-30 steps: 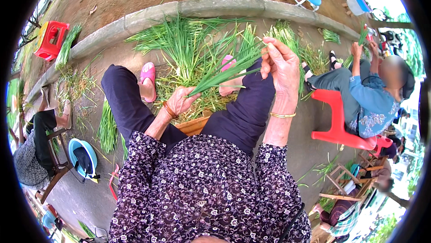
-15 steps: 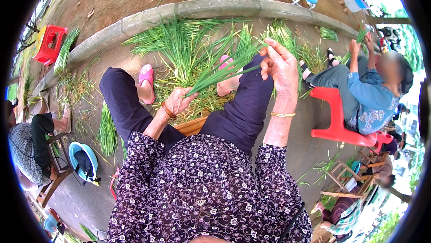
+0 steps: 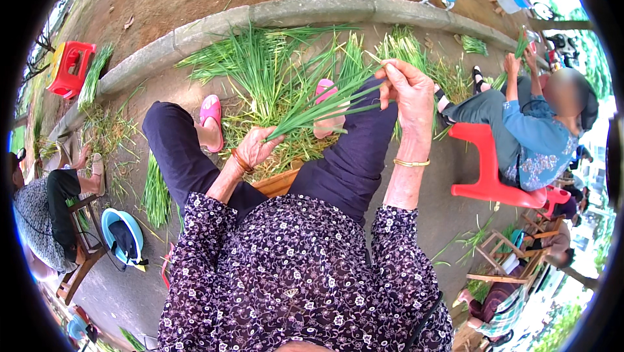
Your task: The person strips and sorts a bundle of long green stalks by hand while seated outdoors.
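Observation:
My left hand (image 3: 259, 147) is closed on one end of a small bunch of long green chive-like leaves (image 3: 315, 110), held over my lap. My right hand (image 3: 403, 92), raised at the far end of the bunch, pinches a pale stalk (image 3: 372, 56) between thumb and fingers. Below and beyond the bunch lie a loose pile of green stalks (image 3: 253, 69) and yellowish trimmings (image 3: 292, 150) between my feet in pink slippers. Part of a wooden edge (image 3: 276, 183) shows between my legs.
A concrete curb (image 3: 292, 11) curves behind the piles. At right, a person (image 3: 533, 131) holding greens sits by a red stool (image 3: 481, 170); another person (image 3: 45, 215) sits at left beside a blue basin (image 3: 120, 235). A red stool (image 3: 70, 66) stands at upper left; more people sit at lower right.
My hands stay nearly in place on the bunch; the pale stalk at my right fingertips now sticks out more clearly to the upper left.

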Demonstrator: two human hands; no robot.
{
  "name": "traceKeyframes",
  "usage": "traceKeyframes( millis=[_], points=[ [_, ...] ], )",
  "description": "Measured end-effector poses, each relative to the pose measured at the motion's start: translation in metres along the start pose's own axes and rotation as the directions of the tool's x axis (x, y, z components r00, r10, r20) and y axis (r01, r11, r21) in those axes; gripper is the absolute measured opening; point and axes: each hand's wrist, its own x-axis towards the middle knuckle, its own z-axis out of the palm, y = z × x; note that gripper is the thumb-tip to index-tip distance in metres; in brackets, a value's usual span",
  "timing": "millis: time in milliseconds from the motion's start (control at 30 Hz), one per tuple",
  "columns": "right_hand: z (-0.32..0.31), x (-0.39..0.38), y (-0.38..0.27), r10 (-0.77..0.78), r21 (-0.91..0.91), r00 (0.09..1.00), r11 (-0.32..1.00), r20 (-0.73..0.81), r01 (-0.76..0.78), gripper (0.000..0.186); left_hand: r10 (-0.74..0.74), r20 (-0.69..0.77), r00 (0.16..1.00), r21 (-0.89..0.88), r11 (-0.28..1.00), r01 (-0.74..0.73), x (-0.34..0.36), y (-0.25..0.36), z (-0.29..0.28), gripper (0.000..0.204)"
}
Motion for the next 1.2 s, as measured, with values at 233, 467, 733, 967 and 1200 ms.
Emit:
traceKeyframes(
  millis=[233, 467, 733, 967, 1200],
  points=[
    [0.0051, -0.0001, 0.0037, -0.109, -0.393, 0.994, 0.915, -0.022, 0.092, 0.013, 0.018, -0.001, 1.0, -0.001, 1.0, -0.018, 0.0006, 0.0, 0.0004, 0.016],
    [0.0027, -0.001, 0.0043, -0.066, -0.094, 0.997, 0.993, 0.034, 0.069, 0.015, -0.008, 0.018, 1.0, -0.02, 1.0, 0.009, 0.0004, 0.0006, -0.0016, 0.019],
    [0.0011, -0.0022, -0.0031, -0.048, -0.026, 0.996, 0.998, 0.082, 0.05, 0.015, -0.041, 0.056, 0.998, -0.008, 0.999, 0.042, -0.0001, -0.0031, -0.0024, 0.023],
    [0.0025, -0.0009, -0.0006, -0.045, -0.071, 0.999, 0.996, 0.025, 0.047, 0.011, -0.044, 0.042, 0.998, -0.017, 0.999, 0.044, -0.0009, -0.005, -0.0015, 0.021],
    [0.0034, -0.0001, 0.0025, -0.101, -0.273, 0.994, 0.958, -0.033, 0.089, 0.009, -0.05, 0.033, 0.998, -0.028, 0.998, 0.051, -0.0018, -0.0062, -0.0007, 0.025]
  ],
)
